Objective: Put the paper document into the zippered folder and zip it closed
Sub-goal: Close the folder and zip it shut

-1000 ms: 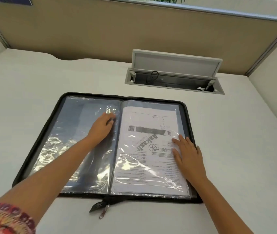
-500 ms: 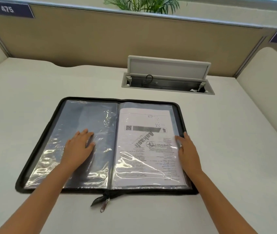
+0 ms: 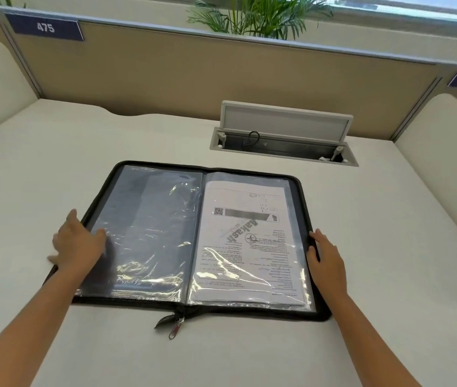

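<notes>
A black zippered folder [image 3: 318, 314] lies open flat on the white desk. Its right half holds the printed paper document [image 3: 247, 244] under a clear plastic sleeve. The left half shows an empty clear sleeve [image 3: 149, 219]. The zipper pull [image 3: 175, 328] hangs out at the near edge by the spine. My left hand [image 3: 78, 245] rests on the folder's left edge, fingers spread, thumb on the sleeve. My right hand [image 3: 326, 256] lies flat against the folder's right edge with straight fingers.
An open cable box [image 3: 283, 143] with a raised lid is set in the desk behind the folder. Beige partition walls [image 3: 194, 74] enclose the desk at the back and sides. A plant [image 3: 255, 15] stands beyond the partition.
My left hand slid from the middle of the left sleeve out to the folder's left edge. My right hand shifted off the document to the right edge. The camera tilted up.
</notes>
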The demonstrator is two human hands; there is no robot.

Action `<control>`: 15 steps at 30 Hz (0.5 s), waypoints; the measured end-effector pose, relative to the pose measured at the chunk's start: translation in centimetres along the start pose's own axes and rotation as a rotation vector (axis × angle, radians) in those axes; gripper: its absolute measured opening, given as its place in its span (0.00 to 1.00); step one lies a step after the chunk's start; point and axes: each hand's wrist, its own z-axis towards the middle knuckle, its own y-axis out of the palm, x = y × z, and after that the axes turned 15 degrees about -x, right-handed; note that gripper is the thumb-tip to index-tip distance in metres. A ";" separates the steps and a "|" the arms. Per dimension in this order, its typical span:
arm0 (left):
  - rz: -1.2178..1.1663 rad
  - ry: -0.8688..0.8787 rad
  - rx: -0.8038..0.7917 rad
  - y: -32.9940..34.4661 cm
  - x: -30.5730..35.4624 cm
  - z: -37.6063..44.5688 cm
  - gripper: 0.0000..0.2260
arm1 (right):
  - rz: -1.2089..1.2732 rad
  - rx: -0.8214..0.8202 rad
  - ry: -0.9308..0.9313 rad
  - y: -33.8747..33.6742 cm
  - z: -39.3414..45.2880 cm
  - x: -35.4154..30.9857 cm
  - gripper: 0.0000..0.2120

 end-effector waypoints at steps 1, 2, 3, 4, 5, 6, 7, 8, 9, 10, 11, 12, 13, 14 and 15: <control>0.001 -0.034 -0.017 -0.1 -0.3 0.1 0.30 | -0.011 -0.003 -0.005 0.0 0.0 -0.1 0.18; 0.004 -0.053 -0.031 -0.1 -0.5 0.3 0.30 | -0.020 -0.006 -0.006 0.1 0.0 -0.1 0.17; -0.004 -0.064 -0.039 -0.3 -0.7 0.5 0.29 | -0.028 -0.009 -0.005 0.1 0.0 -0.2 0.17; -0.030 -0.070 -0.043 -0.5 -0.8 0.7 0.28 | -0.033 -0.009 -0.003 0.2 0.0 -0.1 0.17; -0.065 -0.076 -0.047 -0.8 -0.8 1.0 0.27 | -0.036 -0.007 -0.002 0.2 0.0 -0.1 0.17; -0.099 -0.083 -0.054 -1.1 -0.8 1.4 0.26 | -0.038 -0.006 -0.003 0.3 0.0 -0.1 0.17; -0.134 -0.095 -0.061 -1.5 -0.9 1.8 0.26 | -0.041 -0.006 -0.004 0.3 0.0 0.0 0.17; -0.171 -0.108 -0.065 -2.0 -0.8 2.1 0.25 | -0.042 -0.005 -0.003 0.3 0.1 0.0 0.16; -0.210 -0.118 -0.073 -2.5 -0.7 2.5 0.22 | -0.041 -0.006 -0.002 0.2 0.1 0.0 0.16; -0.246 -0.110 -0.092 -3.1 -0.6 2.9 0.19 | -0.034 -0.007 -0.002 0.2 0.1 0.0 0.16; -0.284 -0.090 -0.121 -3.8 -0.5 3.2 0.15 | -0.019 -0.011 -0.002 0.2 0.1 0.0 0.16; -0.323 -0.066 -0.156 -4.5 -0.4 3.5 0.14 | 0.006 -0.015 0.001 0.3 0.1 -0.1 0.16; -0.366 -0.053 -0.189 -5.3 -0.3 3.8 0.14 | 0.035 -0.016 0.006 0.3 0.1 -0.2 0.16; -0.408 -0.045 -0.218 -6.0 -0.1 4.0 0.14 | 0.060 -0.014 0.011 0.4 0.1 -0.3 0.16; -0.446 -0.038 -0.231 -6.7 0.1 4.1 0.13 | 0.076 -0.010 0.016 0.5 0.1 -0.4 0.16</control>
